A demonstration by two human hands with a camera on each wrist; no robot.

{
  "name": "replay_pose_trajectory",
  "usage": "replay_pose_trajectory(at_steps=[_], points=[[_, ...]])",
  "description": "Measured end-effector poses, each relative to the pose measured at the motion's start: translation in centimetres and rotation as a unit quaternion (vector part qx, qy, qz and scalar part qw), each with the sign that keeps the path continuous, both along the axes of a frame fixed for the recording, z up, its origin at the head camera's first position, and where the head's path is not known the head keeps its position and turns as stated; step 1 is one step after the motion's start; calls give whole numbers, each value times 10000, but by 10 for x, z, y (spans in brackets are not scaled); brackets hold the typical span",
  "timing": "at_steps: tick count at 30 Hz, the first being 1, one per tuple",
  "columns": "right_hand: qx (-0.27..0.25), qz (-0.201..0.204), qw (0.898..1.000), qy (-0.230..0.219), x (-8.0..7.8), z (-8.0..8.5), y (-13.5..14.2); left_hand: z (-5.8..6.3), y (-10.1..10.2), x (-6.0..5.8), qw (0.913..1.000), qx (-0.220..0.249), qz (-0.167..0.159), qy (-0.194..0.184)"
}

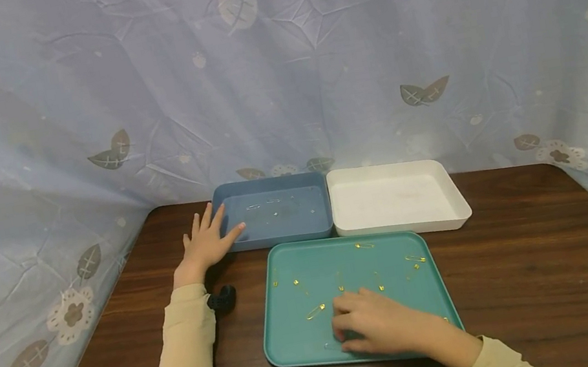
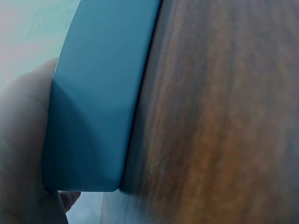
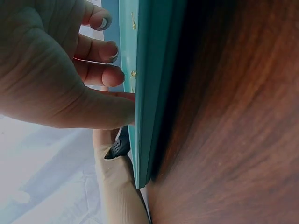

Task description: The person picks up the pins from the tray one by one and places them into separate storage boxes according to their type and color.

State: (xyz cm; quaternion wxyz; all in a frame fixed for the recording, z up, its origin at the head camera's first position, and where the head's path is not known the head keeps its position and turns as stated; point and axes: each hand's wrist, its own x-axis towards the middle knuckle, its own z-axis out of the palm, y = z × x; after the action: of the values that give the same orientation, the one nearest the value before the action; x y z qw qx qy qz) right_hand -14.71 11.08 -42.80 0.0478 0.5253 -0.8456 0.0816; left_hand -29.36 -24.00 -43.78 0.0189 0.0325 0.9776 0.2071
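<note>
My left hand [image 1: 205,242] rests with spread fingers on the left rim of the blue tray [image 1: 280,240]. In that tray lie several small silver safety pins [image 1: 273,201]. Over the near part of the teal tray [image 1: 292,341], my right hand [image 1: 374,321] reaches down with bent fingers, thumb and index apart. A silver safety pin [image 1: 331,347] lies just left of its fingertips. Several gold safety pins [image 1: 315,311] are scattered across the teal tray. In the right wrist view, the tray's rim hides the tips of the thumb [image 3: 110,109] and index finger.
A white tray [image 1: 396,195] stands right of the blue one, behind the teal tray. All three sit on a dark wooden table [image 1: 532,259]. A patterned curtain [image 1: 308,63] hangs behind and along the sides.
</note>
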Motion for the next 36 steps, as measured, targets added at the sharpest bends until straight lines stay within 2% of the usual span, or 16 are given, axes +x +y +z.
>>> replay_pose_trajectory(at_steps=[11, 20, 29, 36], points=[[186, -182, 9994, -246, -3, -1, -3, -2, -1, -1, 10000, 11, -30, 6], [431, -154, 9982, -396, -1, 4, -7, -5, -2, -3, 10000, 13, -12, 81], [279, 6, 9995, 115, -1, 0, -9, -4, -1, -2, 9999, 73, -14, 76], [236, 15, 9995, 197, -1, 0, -11, -3, -1, -2, 10000, 44, -17, 76]])
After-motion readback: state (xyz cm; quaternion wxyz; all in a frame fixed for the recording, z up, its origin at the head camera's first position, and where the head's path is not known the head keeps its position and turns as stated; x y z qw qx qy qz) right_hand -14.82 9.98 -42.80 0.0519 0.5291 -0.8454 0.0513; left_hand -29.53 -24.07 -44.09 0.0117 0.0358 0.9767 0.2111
